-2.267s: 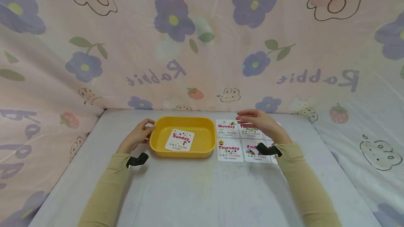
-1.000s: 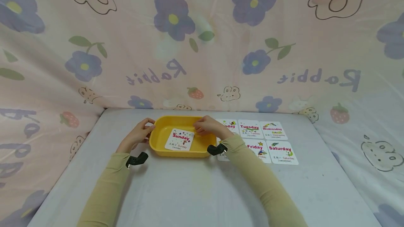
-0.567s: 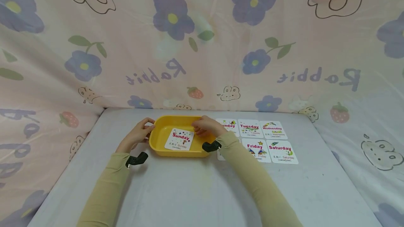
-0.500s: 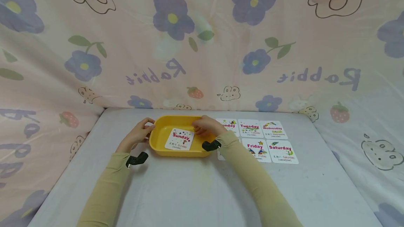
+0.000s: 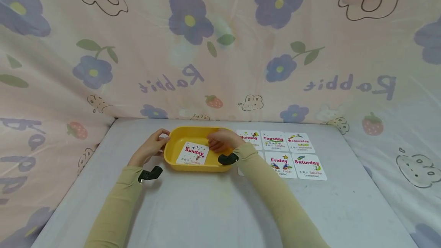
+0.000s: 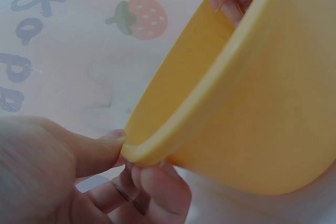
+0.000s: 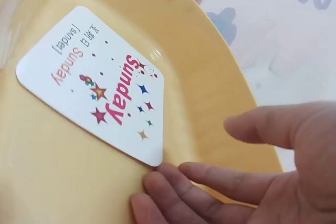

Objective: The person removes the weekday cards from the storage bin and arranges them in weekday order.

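A shallow yellow plastic tray (image 5: 177, 145) stands on the white table in the head view. My left hand (image 5: 148, 149) pinches its left rim, thumb on top and fingers beneath, as the left wrist view shows. Inside lies a white Sunday flashcard (image 5: 193, 154), printed with stars. My right hand (image 5: 226, 139) reaches into the tray's right side. In the right wrist view its fingertips (image 7: 169, 174) touch the card's corner, while the thumb (image 7: 252, 125) stays apart from the card.
Right of the tray lie several flashcards in two rows: Monday (image 5: 249, 137), Tuesday (image 5: 273, 141), Wednesday (image 5: 299, 142), Friday (image 5: 280, 165) and Saturday (image 5: 308, 167). My right forearm mostly covers another card in the lower row. A printed curtain (image 5: 220, 60) rises behind the table.
From above the flashcards, my right hand has come left into the tray. The Sunday flashcard has shifted slightly left. My left hand keeps its place on the rim.
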### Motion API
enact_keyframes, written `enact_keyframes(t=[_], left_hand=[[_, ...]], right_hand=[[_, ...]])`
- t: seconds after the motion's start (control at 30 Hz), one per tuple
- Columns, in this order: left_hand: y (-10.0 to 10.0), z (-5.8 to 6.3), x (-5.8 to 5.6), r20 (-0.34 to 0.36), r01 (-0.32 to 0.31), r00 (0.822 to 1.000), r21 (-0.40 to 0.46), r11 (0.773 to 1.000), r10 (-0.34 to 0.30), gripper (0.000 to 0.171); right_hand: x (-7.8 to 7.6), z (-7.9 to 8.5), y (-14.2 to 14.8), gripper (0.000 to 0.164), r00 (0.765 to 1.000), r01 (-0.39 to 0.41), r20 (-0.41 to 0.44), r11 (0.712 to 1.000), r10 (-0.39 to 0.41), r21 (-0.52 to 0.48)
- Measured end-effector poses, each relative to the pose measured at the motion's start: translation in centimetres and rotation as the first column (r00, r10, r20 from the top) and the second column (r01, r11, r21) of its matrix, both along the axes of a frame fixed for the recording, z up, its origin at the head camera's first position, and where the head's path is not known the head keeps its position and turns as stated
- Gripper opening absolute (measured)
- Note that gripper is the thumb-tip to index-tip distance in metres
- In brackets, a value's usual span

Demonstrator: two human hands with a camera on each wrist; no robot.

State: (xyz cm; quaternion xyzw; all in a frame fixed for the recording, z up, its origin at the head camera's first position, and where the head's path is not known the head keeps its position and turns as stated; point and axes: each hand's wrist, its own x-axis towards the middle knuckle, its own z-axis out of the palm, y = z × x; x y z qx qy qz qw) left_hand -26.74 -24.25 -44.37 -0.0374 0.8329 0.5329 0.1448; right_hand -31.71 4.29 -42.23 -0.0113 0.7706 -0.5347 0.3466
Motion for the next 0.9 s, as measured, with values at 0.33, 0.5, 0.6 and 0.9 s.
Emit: enact_keyframes(t=[0.33, 0.5, 0.6, 0.9], left_hand=[[0.2, 0.1, -0.2, -0.003, 0.003, 1.000, 0.001, 1.000, -0.003, 0.035], [0.3, 0.2, 0.0, 0.000, 0.006, 1.000, 0.002, 1.000, -0.006, 0.034], [0.3, 0.2, 0.1, 0.007, 0.001, 1.000, 0.008, 1.000, -0.001, 0.033], [0.1, 0.2, 0.2, 0.004, 0.004, 1.000, 0.006, 1.000, -0.004, 0.035]], right_hand=[[0.1, -0.4, -1.0, 0.028, 0.998, -0.068, -0.001, 0.998, 0.068, -0.005], [0.4, -0.4, -1.1, 0.024, 0.998, -0.061, -0.028, 0.998, 0.061, -0.014], [0.4, -0.3, -1.1, 0.025, 0.996, -0.075, -0.041, 0.997, 0.075, -0.006], [0.4, 0.2, -1.2, 0.020, 0.988, -0.143, -0.060, 0.989, 0.144, 0.027]])
